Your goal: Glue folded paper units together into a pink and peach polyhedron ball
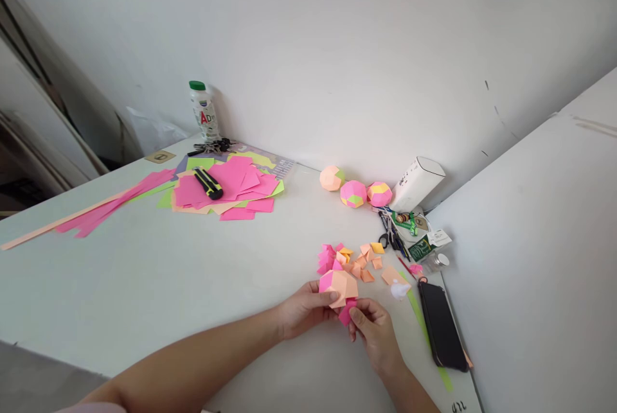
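My left hand point(304, 310) grips a partly built paper ball point(343, 286), peach with a pink patch on its left side, thumb across its front. Below the ball, my right hand point(373, 325) pinches a small folded pink paper piece point(346, 312) against its lower edge. Whether that piece is joined to the ball I cannot tell. Just beyond the ball lie folded pink paper pieces point(326, 259) and folded peach paper pieces point(366, 262). Three finished-looking paper balls, one peach and green point(331, 178), two mostly pink point(353, 194), rest by the wall.
Pink and green sheets point(241, 183) lie left under a box cutter point(209, 183), with long paper strips point(116, 200) beside. A bottle point(204, 111) and keys point(214, 146) stand behind. Scissors point(387, 233), a white container point(418, 183), a small jar point(438, 262) and a phone point(442, 326) line the right.
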The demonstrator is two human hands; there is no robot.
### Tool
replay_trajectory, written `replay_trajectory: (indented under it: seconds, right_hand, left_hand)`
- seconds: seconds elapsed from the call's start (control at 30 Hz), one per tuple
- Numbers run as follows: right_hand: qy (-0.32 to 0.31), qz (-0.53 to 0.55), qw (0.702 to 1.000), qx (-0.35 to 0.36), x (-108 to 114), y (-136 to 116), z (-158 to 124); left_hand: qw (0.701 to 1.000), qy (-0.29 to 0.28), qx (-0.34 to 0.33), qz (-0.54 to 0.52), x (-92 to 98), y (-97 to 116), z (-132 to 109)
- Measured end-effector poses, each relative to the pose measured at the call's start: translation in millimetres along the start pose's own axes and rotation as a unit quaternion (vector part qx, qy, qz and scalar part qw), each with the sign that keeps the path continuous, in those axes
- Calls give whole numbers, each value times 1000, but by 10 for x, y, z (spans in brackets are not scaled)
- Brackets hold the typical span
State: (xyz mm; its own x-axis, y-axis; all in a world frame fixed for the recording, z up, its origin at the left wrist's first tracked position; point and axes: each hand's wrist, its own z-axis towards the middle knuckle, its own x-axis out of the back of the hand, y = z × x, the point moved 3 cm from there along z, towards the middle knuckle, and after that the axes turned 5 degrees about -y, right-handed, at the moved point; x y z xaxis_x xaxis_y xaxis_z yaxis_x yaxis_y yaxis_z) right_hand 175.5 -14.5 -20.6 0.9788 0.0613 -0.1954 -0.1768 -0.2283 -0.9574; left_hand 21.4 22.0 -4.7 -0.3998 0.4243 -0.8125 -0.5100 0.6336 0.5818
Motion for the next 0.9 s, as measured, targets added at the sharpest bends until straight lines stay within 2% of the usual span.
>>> replay_trajectory:
  seconds: [0.53, 0.9]
  right_hand:
    - [-13, 14, 1000, 6, 12, 54, -18]
    - [-1, 13, 1000, 3, 3, 40, -5]
  left_hand:
    - [1000, -14, -3, 18, -8, 2, 9]
    - [999, 9, -9, 29, 16, -3, 8]
